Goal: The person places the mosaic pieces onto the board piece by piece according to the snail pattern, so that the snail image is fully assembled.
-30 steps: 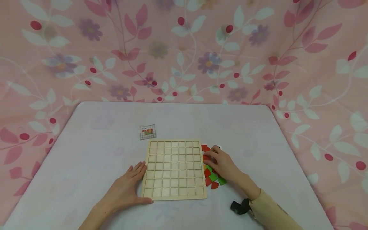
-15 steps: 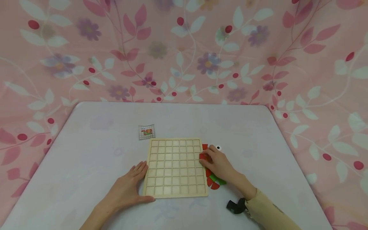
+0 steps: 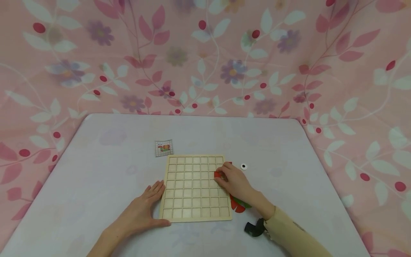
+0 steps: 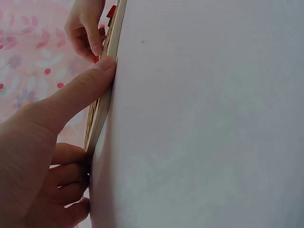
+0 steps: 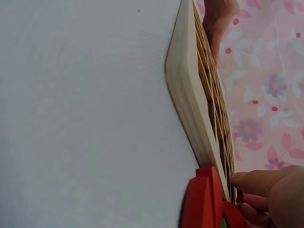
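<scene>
A pale wooden grid board, divided into small square cells, lies flat on the table. My left hand rests at its near left corner, fingers along the left side and thumb at the front edge; the left wrist view has the thumb pressed to the frame. Over the board's right columns, my right hand pinches a red tile between thumb and fingertips. Loose red pieces and a green piece lie beside the board, partly hidden under that hand. Red blocks stand close in the right wrist view.
Behind the board's far left corner lies a small card with a gridded coloured picture. A round white eye piece sits right of the board. A black device is at the right wrist. Floral pink fabric hangs behind the table.
My right hand has moved left from the pile of pieces to over the board, carrying the red tile. The board shifted slightly early on; my left hand stays at its corner.
</scene>
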`<state>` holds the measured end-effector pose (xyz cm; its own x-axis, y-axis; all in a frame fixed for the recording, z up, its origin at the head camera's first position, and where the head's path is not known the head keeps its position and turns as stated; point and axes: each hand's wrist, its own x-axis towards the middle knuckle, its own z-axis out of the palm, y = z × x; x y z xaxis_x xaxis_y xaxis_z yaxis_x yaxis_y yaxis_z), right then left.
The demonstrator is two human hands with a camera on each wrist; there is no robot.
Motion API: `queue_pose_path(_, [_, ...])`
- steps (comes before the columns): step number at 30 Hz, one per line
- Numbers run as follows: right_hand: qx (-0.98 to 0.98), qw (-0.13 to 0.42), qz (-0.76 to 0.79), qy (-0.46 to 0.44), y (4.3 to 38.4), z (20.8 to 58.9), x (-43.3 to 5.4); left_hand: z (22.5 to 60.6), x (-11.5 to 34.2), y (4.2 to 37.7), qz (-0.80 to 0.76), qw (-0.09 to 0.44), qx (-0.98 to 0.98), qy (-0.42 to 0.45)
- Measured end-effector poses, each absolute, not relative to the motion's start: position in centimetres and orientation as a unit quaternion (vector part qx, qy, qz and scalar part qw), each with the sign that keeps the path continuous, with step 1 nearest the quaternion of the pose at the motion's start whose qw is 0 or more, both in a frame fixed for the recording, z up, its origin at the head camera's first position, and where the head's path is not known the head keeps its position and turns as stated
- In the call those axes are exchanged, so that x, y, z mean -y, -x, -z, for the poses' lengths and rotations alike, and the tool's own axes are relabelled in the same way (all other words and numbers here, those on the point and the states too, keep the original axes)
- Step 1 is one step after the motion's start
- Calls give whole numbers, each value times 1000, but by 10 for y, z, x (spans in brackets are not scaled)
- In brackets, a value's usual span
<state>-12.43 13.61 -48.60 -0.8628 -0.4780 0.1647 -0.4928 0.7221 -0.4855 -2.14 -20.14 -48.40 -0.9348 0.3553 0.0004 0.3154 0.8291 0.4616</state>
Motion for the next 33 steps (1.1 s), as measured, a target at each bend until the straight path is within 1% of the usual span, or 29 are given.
queue_pose_path(5, [927, 14, -268, -262, 124, 487, -131, 481, 202, 22, -242, 59, -953, -170])
queue_pose_path(10, [924, 15, -270, -271, 124, 489, -127, 477, 204, 24, -240, 72, -951, -182])
queue_pose_path(17, [922, 37, -271, -274, 123, 491, -126, 472, 205, 26, -246, 92, -946, -190])
queue_pose_path(24, [924, 50, -268, -268, 123, 492, -124, 473, 205, 27, -251, 96, -945, -185])
queue_pose_path(33, [924, 40, -282, -255, 124, 491, -123, 473, 204, 26, -249, 98, -946, -181])
